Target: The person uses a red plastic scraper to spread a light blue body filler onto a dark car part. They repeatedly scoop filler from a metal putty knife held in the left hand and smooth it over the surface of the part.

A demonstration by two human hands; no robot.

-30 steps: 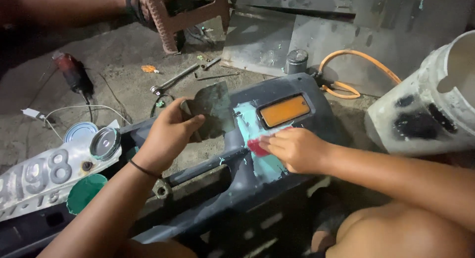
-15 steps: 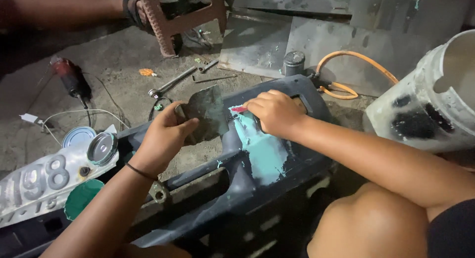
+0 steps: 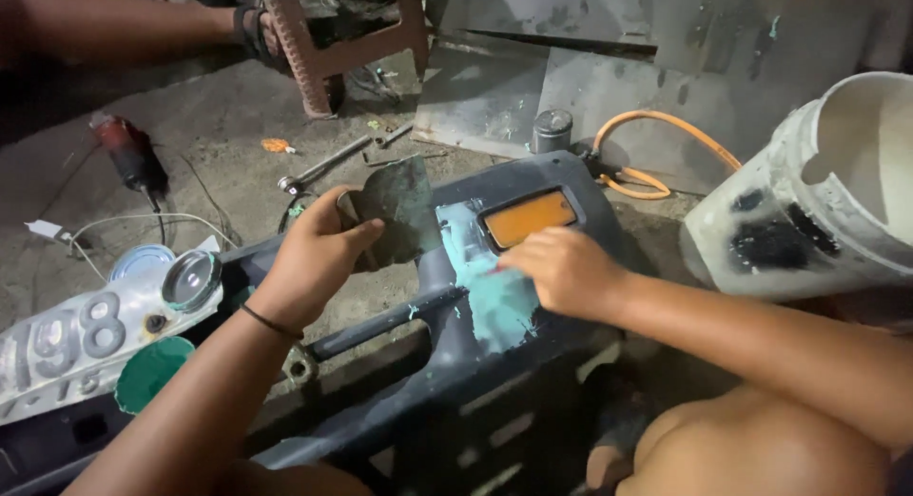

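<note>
My left hand [image 3: 309, 263] grips a dark flat mixing board [image 3: 399, 206], holding it tilted just above the grey bumper [image 3: 456, 372]. My right hand [image 3: 561, 268] presses down on a teal filler patch [image 3: 495, 311] smeared on the bumper, right below the orange reflector [image 3: 530, 218]. Its fingers are closed over a small red spreader, which is almost wholly hidden under them. A thin band circles my left wrist.
A white bucket [image 3: 818, 192] stands at the right, an orange hose [image 3: 656, 154] and a small canister [image 3: 552, 130] behind the bumper. A red grinder [image 3: 128, 154], a wrench [image 3: 323, 165], a number plate [image 3: 67, 344], a green lid [image 3: 152, 370] lie left. Another person's foot [image 3: 252, 30] rests by a stool.
My right hand slid up the teal patch, covering the orange reflector, then came back down and right, uncovering it. My left hand and the board shifted slightly.
</note>
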